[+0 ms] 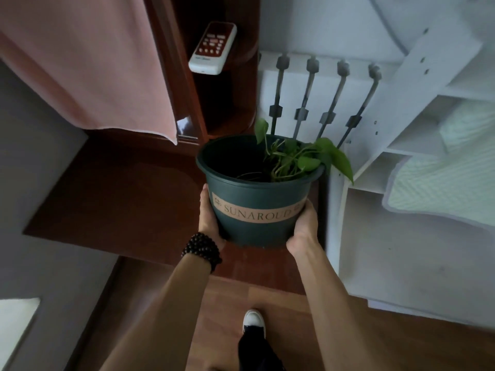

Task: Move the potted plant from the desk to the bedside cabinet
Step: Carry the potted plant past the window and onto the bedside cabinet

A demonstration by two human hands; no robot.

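Holding the pot (258,207) from both sides, above the dark red-brown cabinet (120,199); whether its base touches the top cannot be told. Left hand (210,218) pressed flat to the pot's left wall, fingers wrapped behind and out of sight, a dark bead bracelet (201,251) at the wrist. Right hand (304,223) cupped on the lower right wall, fingers likewise hidden round the far side, thumb up along the tan label band reading SUNAROUD. Both clasped on the pot, none loose. Upright, barely tilted, dark green, with a few leaves (308,159) spilling over the right rim toward the white shelf unit (401,236). Behind the pot, a white radiator (316,92) with grey brackets. Farther back, a white and red remote (213,48) lying on a curved dark shelf. To the left, pink cloth (88,68) hanging over the cabinet's back edge. Below, wooden floor and one white-toed shoe (253,321).
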